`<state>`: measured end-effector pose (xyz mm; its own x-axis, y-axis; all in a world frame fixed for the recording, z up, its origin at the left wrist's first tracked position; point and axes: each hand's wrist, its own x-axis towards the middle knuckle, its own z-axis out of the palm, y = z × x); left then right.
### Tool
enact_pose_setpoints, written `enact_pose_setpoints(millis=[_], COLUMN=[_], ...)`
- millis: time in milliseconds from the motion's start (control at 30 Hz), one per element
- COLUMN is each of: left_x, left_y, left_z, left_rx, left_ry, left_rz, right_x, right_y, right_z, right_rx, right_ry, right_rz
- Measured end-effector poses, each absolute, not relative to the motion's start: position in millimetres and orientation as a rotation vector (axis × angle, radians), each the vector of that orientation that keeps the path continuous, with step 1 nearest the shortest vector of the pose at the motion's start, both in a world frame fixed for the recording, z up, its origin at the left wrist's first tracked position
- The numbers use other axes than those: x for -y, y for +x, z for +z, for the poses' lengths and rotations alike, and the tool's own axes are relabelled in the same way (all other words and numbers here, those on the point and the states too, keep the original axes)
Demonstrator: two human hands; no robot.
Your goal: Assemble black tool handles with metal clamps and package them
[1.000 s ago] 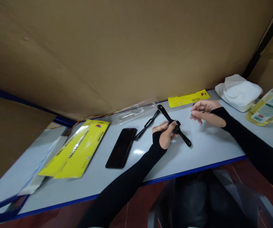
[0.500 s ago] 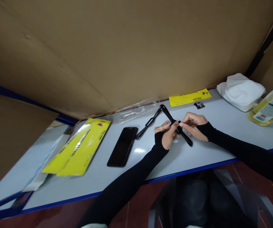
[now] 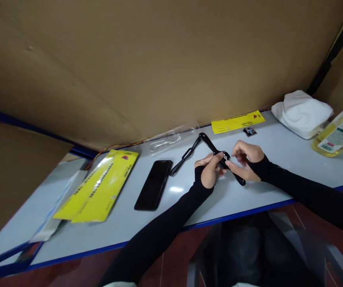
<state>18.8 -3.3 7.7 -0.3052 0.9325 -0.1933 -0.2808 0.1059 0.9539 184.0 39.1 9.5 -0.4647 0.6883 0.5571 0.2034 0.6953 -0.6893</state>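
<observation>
My left hand [image 3: 208,169] is closed round the middle of a long black tool [image 3: 219,155] with a handle that slants across the white table [image 3: 273,183]. My right hand [image 3: 245,159] pinches at the same tool's middle joint from the right, fingers curled together. A second black slotted bar [image 3: 186,156] lies just left of the tool, touching its far end. Both arms wear black sleeves.
A black phone [image 3: 153,184] lies left of my hands, yellow packaging cards [image 3: 99,185] further left. A clear plastic blister [image 3: 171,139], a yellow card [image 3: 238,121] and a small dark piece [image 3: 249,131] lie near the cardboard wall. White cloth [image 3: 301,112] and an oil bottle [image 3: 337,135] sit at right.
My right hand came from near the yellow card back to the tool's middle and now pinches it. My left hand has kept its hold; a small dark piece now shows by the card.
</observation>
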Motion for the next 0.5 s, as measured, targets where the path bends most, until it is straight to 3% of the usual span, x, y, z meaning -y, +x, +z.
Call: enact_pose_setpoints(millis=[233,500], left_x=[0,1], left_y=[15,18], left_z=[2,13], left_rx=[-1.302,-1.298], left_ry=[0.685,0.629], left_rz=[1.438,1.449], right_x=[-52,-47], right_y=[197,193], right_z=[19,17], right_rx=[2.192,2.156], right_ry=[-0.411,-0.432], right_rz=[0.344,0.371])
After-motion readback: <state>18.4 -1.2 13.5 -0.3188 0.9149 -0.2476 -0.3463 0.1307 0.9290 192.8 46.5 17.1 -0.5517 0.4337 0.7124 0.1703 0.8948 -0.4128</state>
